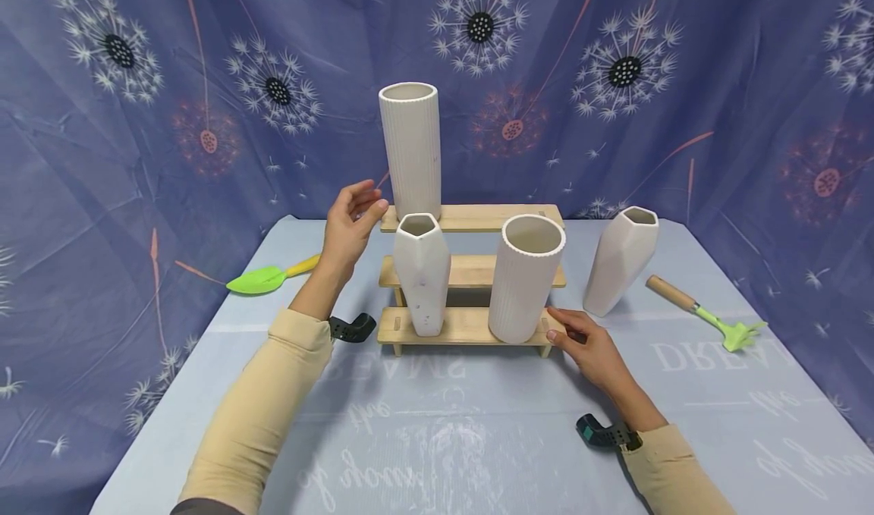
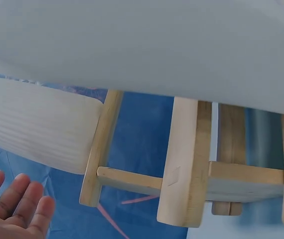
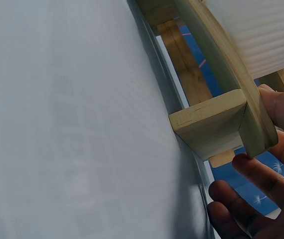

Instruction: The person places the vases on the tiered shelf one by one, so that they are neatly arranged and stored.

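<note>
A three-tier wooden stand [image 1: 471, 271] bears white vases. On its top board, toward the left, stands a tall ribbed vase [image 1: 413, 151]. The bottom board carries a faceted vase [image 1: 422, 280] at left and a wide ribbed cylinder vase [image 1: 524, 284] at right. My left hand [image 1: 351, 223], fingers loosely bent, is beside the top board's left end; in the left wrist view its fingers [image 2: 20, 199] are apart from the tall vase and the wood. With thumb and fingers, my right hand [image 1: 586, 344] grips the bottom board's right end [image 3: 261, 134].
Right of the stand, another faceted vase [image 1: 621, 261] stands on the cloth-covered table [image 1: 437, 439]. Beyond it lies a small green hand rake [image 1: 710, 318] with a wooden handle. A green trowel [image 1: 262, 278] with a yellow handle lies at left. A dandelion-patterned curtain [image 1: 382, 29] hangs behind.
</note>
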Available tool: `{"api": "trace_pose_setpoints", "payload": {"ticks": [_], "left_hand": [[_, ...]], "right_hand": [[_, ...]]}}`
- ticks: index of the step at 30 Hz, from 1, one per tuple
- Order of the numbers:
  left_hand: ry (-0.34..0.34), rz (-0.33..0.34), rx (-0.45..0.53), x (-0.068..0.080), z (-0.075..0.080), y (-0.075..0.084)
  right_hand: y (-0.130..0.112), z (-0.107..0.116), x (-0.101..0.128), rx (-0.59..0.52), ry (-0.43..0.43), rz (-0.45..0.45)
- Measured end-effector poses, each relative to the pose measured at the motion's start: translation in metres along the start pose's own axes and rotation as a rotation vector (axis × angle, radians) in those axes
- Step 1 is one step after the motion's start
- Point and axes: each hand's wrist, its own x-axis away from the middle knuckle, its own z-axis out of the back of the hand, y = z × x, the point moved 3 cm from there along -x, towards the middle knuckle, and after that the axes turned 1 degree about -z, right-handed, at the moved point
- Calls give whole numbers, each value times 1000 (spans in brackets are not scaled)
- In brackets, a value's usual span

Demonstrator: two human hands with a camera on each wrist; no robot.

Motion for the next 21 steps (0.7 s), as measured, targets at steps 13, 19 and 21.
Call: {"api": "trace_pose_setpoints", "payload": {"ticks": [13, 19, 21], "left_hand": [[36, -57, 60, 29, 5, -5], [35, -52, 59, 40, 5, -5], [37, -47, 65, 44, 5, -6]], "right_hand": [[-41, 6, 11, -1, 0, 8], [-38, 6, 10, -10, -8, 6], [-31, 5, 8, -14, -8, 7]]}}
